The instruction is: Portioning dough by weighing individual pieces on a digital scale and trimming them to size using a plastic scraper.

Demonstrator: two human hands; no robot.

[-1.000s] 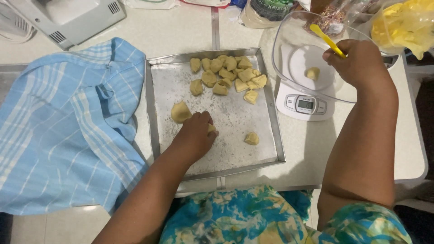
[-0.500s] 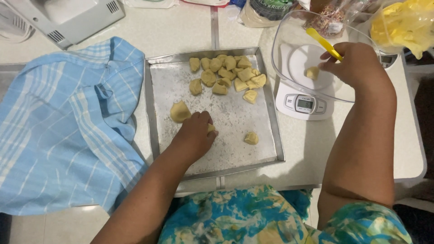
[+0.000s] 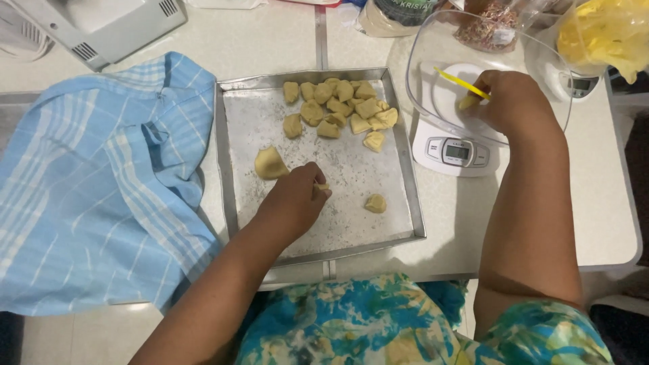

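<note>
Yellow dough bits [image 3: 338, 108] sit at the far end of my tray [image 3: 230, 169]. My left hand [image 3: 292, 203] pinches one small dough piece [image 3: 322, 187] over the tray. My right hand [image 3: 512, 101] holds a yellow stick [image 3: 460, 82] inside the clear bowl [image 3: 422, 61] on the scale [image 3: 454, 153].

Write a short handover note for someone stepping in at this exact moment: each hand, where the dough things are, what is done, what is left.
Left hand rests on the metal tray, pinching a small dough bit. Right hand holds a yellow tool inside the clear bowl on the white scale.
Done: a cluster of dough pieces sits at the tray's far edge.
Left: a larger lump and one loose piece lie apart.
</note>
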